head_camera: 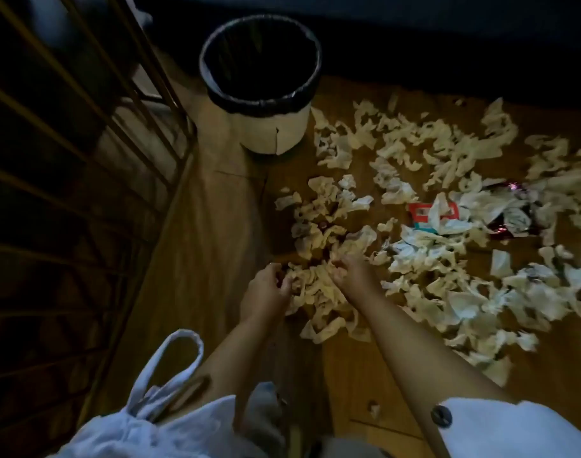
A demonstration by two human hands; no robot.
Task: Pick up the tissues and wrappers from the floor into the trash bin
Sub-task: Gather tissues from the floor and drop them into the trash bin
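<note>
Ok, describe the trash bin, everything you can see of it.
The trash bin is a round, pale cream container, standing upright on the wooden floor. A black liner is folded over its rim, and the inside looks dark, contents not discernible. A thin dark crack or seam marks its lower wall. Neither hand touches it; the nearest scattered tissues lie just to the right.

One bin [261, 84] stands on the floor. Tissues [424, 246] lie too many to count. One red wrapper [421, 214] shows, and two hands.
</note>
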